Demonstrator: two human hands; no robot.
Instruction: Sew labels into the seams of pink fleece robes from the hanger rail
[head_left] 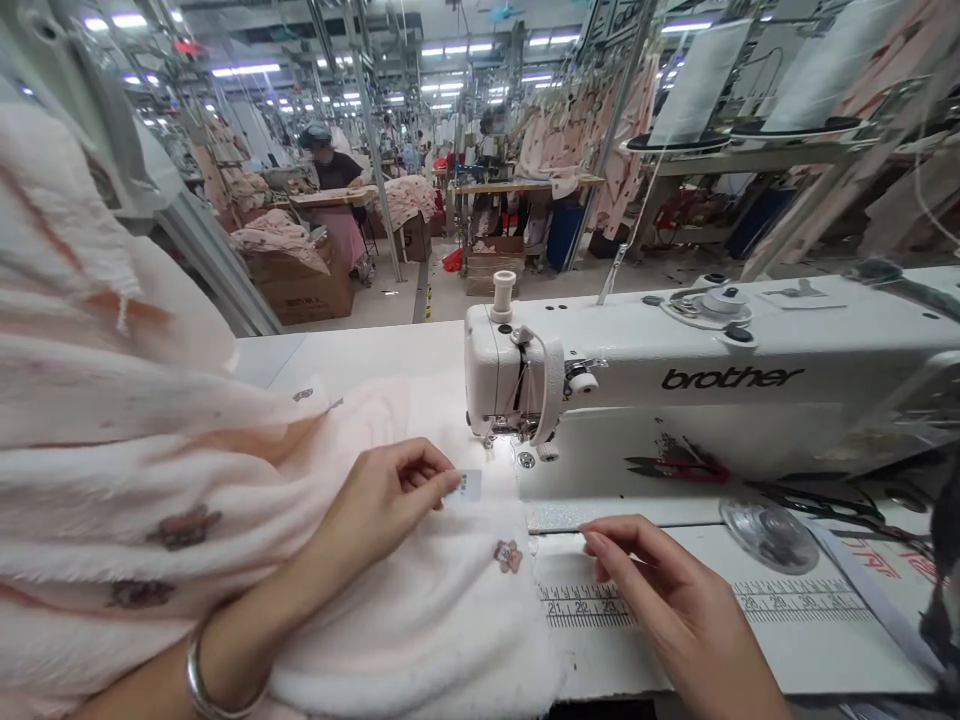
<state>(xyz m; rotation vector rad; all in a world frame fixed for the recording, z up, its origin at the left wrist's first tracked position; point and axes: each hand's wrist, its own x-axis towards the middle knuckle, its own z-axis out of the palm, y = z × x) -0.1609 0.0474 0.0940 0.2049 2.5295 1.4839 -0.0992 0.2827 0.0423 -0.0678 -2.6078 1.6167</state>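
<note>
While the left hand (382, 500) pinches a small white label (469, 486) between thumb and forefinger, the label lies on the white fleece (420, 610) mid-desk, just short of the presser foot (495, 436) of the sewing machine (675, 375). Right hand (660, 590) empty, fingers loosely curled, resting on the desk (750, 655) near its front edge. Judged: label positioned, not yet under the foot; stitching remains.

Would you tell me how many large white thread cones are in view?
2, both upper right on dark discs: first cone, second cone beside it. Others may be hidden.
</note>
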